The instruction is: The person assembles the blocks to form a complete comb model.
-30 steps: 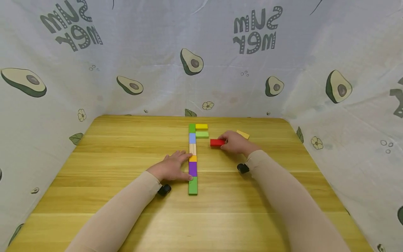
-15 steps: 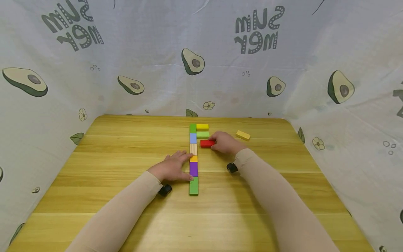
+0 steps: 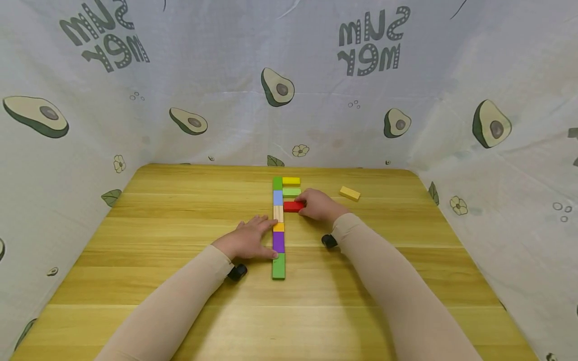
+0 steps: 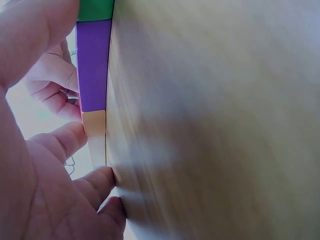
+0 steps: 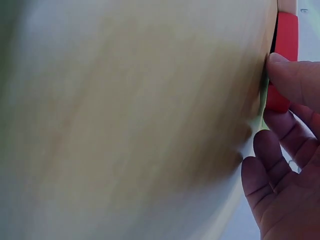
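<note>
A column of wooden blocks runs away from me on the table. From near to far it has a green block, a purple block, an orange block, a plain wood block, a blue block and a darker green block. My left hand rests at the column's left side, fingers spread, thumb on the near green block and a fingertip on the orange one. My right hand pinches a red block by its right end; its left end meets the column beside the plain wood block.
A yellow block and a light green block jut right from the column's far end. One pale orange block lies apart, beyond my right hand. A printed cloth hangs round the table.
My right hand has slid the red block leftward over the table until it reaches the column. The left hand keeps its place.
</note>
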### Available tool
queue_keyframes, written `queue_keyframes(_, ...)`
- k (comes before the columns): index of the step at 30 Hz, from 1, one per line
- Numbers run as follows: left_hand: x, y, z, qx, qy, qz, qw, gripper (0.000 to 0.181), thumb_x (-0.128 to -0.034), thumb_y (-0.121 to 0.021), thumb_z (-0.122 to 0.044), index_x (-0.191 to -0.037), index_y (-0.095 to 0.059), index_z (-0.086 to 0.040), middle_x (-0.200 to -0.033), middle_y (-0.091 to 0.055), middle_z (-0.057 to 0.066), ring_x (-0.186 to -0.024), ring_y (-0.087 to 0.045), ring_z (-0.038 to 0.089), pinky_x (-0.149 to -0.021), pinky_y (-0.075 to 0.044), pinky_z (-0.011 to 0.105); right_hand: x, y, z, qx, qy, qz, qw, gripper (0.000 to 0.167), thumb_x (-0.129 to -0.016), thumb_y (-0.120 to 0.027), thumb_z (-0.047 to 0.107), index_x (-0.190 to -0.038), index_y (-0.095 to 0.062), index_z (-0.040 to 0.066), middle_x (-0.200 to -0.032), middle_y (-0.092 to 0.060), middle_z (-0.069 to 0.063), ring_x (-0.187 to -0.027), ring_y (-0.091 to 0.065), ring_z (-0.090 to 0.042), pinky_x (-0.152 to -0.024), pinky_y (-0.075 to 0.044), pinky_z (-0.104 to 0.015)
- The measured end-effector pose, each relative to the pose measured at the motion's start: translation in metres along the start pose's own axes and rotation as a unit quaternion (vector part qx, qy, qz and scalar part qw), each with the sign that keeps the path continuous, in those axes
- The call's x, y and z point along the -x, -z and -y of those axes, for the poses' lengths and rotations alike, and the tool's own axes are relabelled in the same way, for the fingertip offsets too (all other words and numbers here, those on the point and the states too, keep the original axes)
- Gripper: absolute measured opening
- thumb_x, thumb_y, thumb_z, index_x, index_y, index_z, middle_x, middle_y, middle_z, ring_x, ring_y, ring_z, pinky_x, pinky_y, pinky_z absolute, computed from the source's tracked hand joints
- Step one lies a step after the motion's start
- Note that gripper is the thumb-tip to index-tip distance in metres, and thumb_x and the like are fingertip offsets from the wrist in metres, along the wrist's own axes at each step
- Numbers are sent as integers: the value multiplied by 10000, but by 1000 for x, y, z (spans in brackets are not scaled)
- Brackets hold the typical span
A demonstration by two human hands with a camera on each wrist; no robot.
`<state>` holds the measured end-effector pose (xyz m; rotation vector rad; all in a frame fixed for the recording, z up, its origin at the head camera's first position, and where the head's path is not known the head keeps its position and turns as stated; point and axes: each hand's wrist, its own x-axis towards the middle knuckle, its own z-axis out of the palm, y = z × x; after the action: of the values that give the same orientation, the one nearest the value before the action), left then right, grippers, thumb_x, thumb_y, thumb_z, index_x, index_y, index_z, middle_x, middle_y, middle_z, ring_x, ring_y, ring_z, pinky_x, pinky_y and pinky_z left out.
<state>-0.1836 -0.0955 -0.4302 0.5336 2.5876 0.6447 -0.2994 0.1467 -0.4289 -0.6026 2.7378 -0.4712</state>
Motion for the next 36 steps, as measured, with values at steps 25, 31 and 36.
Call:
queue_keyframes(25, -3, -2, 4, 19, -64, -17, 10000, 976, -890, -801, -523, -1678, -299, -242, -1769, -184, 123, -1651, -101, 371, -1299, -69, 671, 1, 2, 5, -90, -31, 129, 9999, 432, -980, -724, 129, -1401, -674, 48, -1282, -689, -126, -1143, -604, -279, -1135, -493, -442)
queue_keyframes(31, -3, -2, 3, 31, -73, -27, 10000, 965, -889, -805, -515, -1674, -311, -246, -1768, -191, 119, -1650, -108, 368, -1301, -72, 667, 0, 2, 5, -118, -32, 141, 9998, 432, -981, -726, 135, -1402, -675, 48, -1270, -687, -126, -1139, -599, -280, -1125, -499, -437)
queue_keyframes(36, -3, -3, 3, 24, -101, -52, 9999, 957, -892, -803, -511, -1671, -318, -237, -1764, -201, 126, -1649, -112, 376, -1298, -79, 673, 1, 2, 5, -154, -51, 154, 9997, 435, -980, -726, 134, -1403, -674, 49, -1264, -685, -123, -1133, -597, -275, -1119, -502, -433)
